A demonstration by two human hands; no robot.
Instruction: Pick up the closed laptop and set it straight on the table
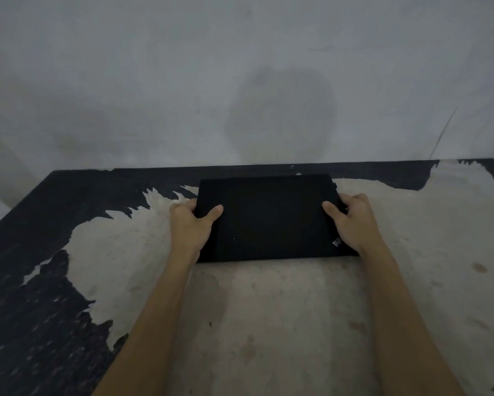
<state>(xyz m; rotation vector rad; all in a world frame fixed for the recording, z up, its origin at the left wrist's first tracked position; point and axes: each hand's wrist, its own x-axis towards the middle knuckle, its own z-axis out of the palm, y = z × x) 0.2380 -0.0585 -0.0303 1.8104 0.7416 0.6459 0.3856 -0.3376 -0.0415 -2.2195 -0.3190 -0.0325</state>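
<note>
A closed black laptop (271, 218) lies lid up near the far middle of the table (268, 324), its long edges roughly parallel to the table's back edge. My left hand (190, 224) grips its left side, thumb on the lid and fingers wrapped under the edge. My right hand (354, 221) grips the right side the same way, just above a small logo on the lid's near right corner. Whether the laptop rests on the table or is slightly lifted, I cannot tell.
The table top is worn, with pale bare patches and peeling black coating (40, 281) on the left and along the back. A stained grey wall (240, 81) stands right behind the table's back edge.
</note>
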